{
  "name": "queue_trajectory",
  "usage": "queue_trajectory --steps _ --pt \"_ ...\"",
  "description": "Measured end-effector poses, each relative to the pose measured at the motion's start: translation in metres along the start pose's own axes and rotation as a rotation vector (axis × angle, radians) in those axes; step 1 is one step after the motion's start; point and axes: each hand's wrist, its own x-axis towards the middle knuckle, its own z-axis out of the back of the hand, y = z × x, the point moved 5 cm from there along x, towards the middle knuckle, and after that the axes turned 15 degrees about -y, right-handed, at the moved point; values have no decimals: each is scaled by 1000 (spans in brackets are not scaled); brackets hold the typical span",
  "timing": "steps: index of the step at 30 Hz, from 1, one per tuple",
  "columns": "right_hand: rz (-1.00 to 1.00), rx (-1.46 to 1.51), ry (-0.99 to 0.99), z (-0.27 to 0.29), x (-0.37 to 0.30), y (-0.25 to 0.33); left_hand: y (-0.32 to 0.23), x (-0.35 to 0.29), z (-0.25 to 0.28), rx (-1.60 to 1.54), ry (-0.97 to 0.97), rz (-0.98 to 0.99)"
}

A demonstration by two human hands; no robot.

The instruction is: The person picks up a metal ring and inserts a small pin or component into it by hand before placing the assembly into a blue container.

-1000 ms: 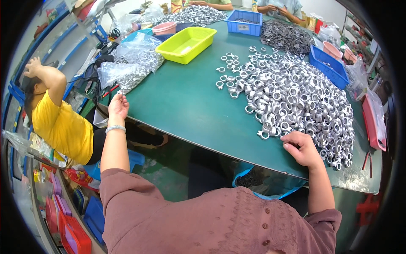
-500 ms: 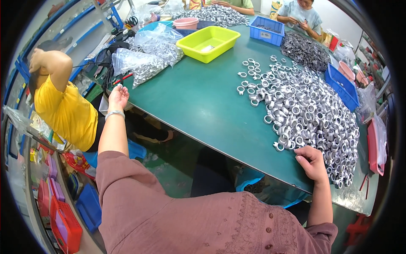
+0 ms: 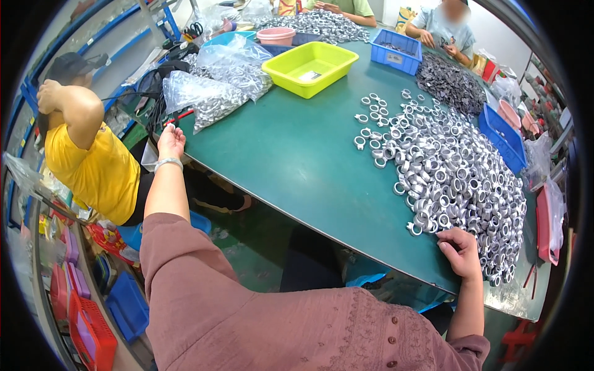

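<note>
My left hand (image 3: 171, 143) is stretched out past the table's left edge, its fingers closed around a small pale piece at the fingertips, too small to name. On the front part of the green table (image 3: 297, 157), my right hand (image 3: 461, 253) rests with its fingers curled and nothing visible in them. Right beside its fingers lies the near edge of a large heap of silver metal ring clamps (image 3: 458, 179), with several loose ones spread toward the middle.
A yellow-green tray (image 3: 309, 86) stands near clear bags of metal parts (image 3: 219, 93). Blue bins (image 3: 396, 59) flank a pile of dark pieces (image 3: 448, 86). A person in yellow (image 3: 93, 161) sits at left with a raised arm; two others work across the table.
My view has shifted slightly, so the table things sit a little lower and further right. Both hands keep nearly the same places; the seated person's head shows more.
</note>
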Motion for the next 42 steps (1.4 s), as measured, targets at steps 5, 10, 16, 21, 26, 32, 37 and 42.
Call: queue_trajectory --steps 5,10,16,21,26,32,37,42 --pt "-14 -11 -6 -2 1 3 -2 13 7 23 -27 -22" --pt "-28 -19 -19 -3 1 3 -11 9 6 -118 -50 17" --pt "-25 -20 -20 3 -3 1 1 32 -6 -199 45 81" --pt "11 -50 20 3 3 0 0 73 3 -307 364 43" --pt "50 -15 48 0 6 1 -5 75 15 -305 288 50" --pt "16 62 63 3 0 -1 -2 10 -11 -342 324 35" --pt "24 34 63 3 1 -1 -5 11 -8 -325 332 18" --pt "52 32 69 2 3 -1 -3 -1 -12 -289 323 57"
